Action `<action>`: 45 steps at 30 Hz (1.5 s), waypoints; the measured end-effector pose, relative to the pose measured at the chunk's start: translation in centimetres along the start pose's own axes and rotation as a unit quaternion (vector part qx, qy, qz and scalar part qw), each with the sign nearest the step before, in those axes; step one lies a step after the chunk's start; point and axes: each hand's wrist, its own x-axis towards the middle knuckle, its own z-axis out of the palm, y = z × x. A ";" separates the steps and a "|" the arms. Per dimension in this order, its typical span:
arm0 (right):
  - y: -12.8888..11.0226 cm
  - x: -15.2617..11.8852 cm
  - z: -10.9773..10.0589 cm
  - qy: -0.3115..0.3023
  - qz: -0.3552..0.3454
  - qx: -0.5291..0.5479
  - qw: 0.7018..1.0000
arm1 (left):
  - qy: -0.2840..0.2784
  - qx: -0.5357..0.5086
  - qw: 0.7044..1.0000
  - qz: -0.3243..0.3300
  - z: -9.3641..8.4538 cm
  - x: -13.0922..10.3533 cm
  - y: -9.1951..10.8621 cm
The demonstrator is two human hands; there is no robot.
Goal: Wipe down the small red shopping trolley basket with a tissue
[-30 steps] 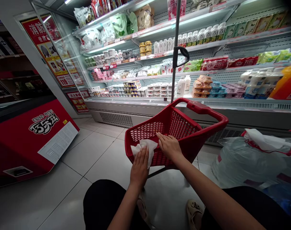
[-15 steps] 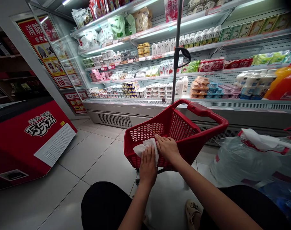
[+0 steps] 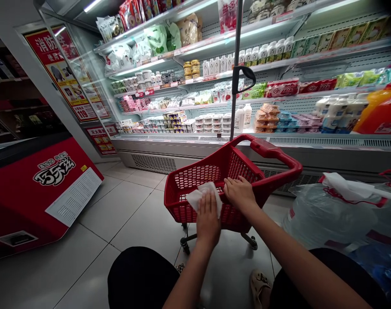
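Note:
A small red shopping cart [image 3: 239, 169] stands on the floor in front of me. My left hand [image 3: 208, 216] presses a white tissue [image 3: 194, 198] against the near rim of its basket, fingers stretched out over the tissue. Farther right along the same rim, my right hand [image 3: 239, 194] is closed over the edge of the cart, its fingertips curled inside. The basket's near side below the rim is partly covered by my left hand and the tissue.
Behind the cart is a refrigerated shelf [image 3: 198, 143] with a black door handle [image 3: 244, 80]. Wrapped clear bottles [image 3: 327, 214] stand on the right. A red freezer [image 3: 31, 193] is at the left. My knees frame the near floor.
My left hand and the tissue have moved right along the rim. My right hand has also shifted right, away from the tissue, and now curls over the rim. The cart has turned slightly.

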 end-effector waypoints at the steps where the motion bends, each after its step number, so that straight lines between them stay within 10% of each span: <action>1: -0.1 0.0 0.0 0.000 -0.002 0.002 1.000 | 0.002 -0.011 1.000 0.010 0.3 0.6 1.2; 5: 0.2 0.0 -0.2 0.004 -0.007 0.005 1.000 | -0.006 -0.027 0.998 0.051 0.4 1.0 1.6; 13: 0.2 -0.3 -0.3 0.012 0.009 0.023 1.000 | 0.009 0.031 0.999 -0.012 -1.5 -2.6 -7.4; 22: -1.4 0.0 -0.8 -0.013 0.008 0.014 1.000 | 0.031 -0.032 0.999 0.025 1.3 1.6 0.8; 34: 5.1 -1.3 -2.6 0.020 0.038 -0.018 0.999 | 0.010 -0.012 1.000 0.013 -0.8 -0.2 -2.7; 45: 3.2 -1.0 -2.9 0.013 0.029 0.014 0.999 | 0.025 -0.109 0.992 0.054 0.7 4.5 6.7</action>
